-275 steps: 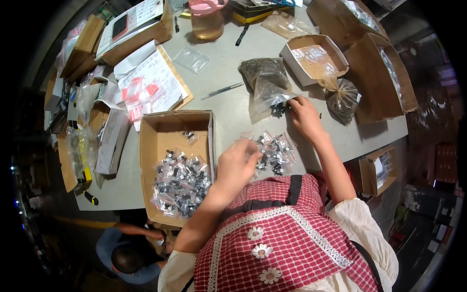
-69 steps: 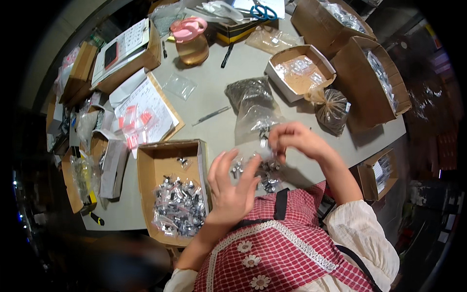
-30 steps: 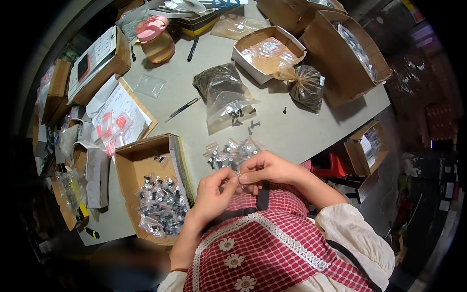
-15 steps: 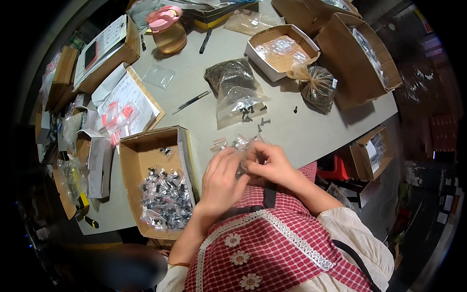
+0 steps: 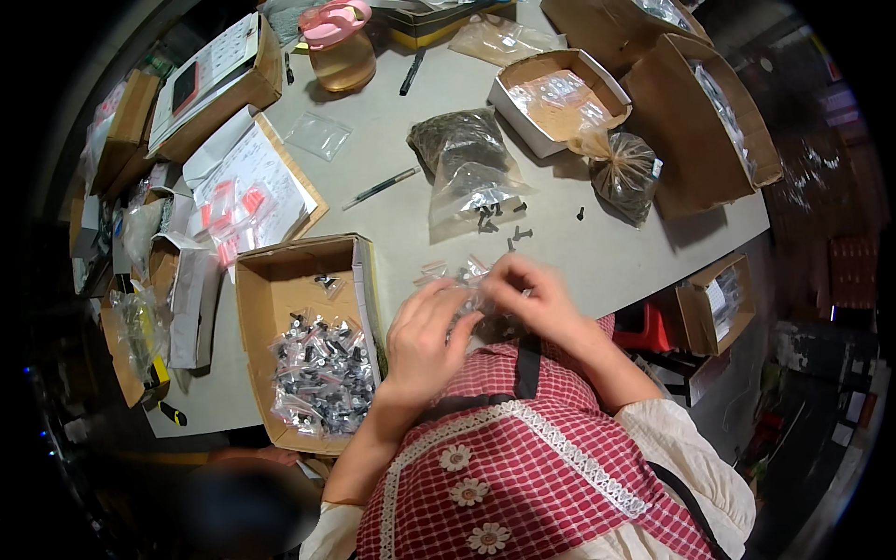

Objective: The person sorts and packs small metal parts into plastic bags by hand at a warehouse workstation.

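At the table's near edge my two hands work close together. My left hand (image 5: 422,334) has its fingers and thumb curved round a small clear zip bag (image 5: 467,305), mostly covered by the fingers. Thumb and fingers of my right hand (image 5: 539,297) are pinched beside it; what lies in that pinch is blurred and hidden. More small zip bags lie just beyond my fingertips. Farther off, several loose dark screws (image 5: 487,220) spill by the mouth of a large clear bag (image 5: 467,154). To the left, a cardboard box (image 5: 259,291) holds a heap of bagged screws (image 5: 322,378).
A tied bag (image 5: 623,177), a shallow white box (image 5: 532,138) and a tall carton (image 5: 686,140) stand at the far right. A pen (image 5: 381,188), clipboard papers (image 5: 266,168) and a pink-lidded jug (image 5: 341,61) sit beyond. A red stool (image 5: 644,327) is below the table edge.
The view has shifted slightly, so the table's things appear a little further right. My right hand has moved up and a little away from the left, its fingers changing their pinch.
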Motion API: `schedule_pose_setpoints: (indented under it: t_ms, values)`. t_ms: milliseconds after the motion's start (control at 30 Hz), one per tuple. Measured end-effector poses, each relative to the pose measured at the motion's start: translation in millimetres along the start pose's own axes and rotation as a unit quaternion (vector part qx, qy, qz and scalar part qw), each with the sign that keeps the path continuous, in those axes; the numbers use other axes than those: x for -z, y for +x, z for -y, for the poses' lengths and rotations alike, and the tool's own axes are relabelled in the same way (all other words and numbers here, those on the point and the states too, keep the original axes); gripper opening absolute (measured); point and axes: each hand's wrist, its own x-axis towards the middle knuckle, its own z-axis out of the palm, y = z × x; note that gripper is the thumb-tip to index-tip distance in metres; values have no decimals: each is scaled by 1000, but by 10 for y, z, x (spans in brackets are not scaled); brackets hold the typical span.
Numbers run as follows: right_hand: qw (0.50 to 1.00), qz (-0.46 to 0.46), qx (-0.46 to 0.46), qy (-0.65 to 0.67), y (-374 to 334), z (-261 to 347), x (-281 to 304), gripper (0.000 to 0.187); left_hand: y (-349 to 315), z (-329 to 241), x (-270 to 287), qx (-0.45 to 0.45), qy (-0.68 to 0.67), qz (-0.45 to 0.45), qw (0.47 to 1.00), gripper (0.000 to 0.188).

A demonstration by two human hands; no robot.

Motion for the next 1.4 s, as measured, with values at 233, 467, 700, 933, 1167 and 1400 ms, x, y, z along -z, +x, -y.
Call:
schedule_pose_setpoints:
  t_ms: [233,467,700,933,1167,1400]
  values:
    - [829,-46,190,-523,432,-361,617,34,-9,67,-18,27,-31,-16,999,29]
    - [899,-27,83,-429,386,-502,610,22,-56,160,-53,25,-49,-18,998,31]
    - [950,72,185,-240,73,454,241,28,-20,147,-23,32,-69,-22,997,34]
    - [927,123,219,-280,54,653,107,36,-20,101,-22,31,-140,-30,989,34]
    - [914,111,251,-297,-3,673,75,42,-28,116,-9,5,-134,-30,991,36]
    - [924,120,275,-237,-7,750,149,34,-27,94,15,4,-147,-45,988,36]
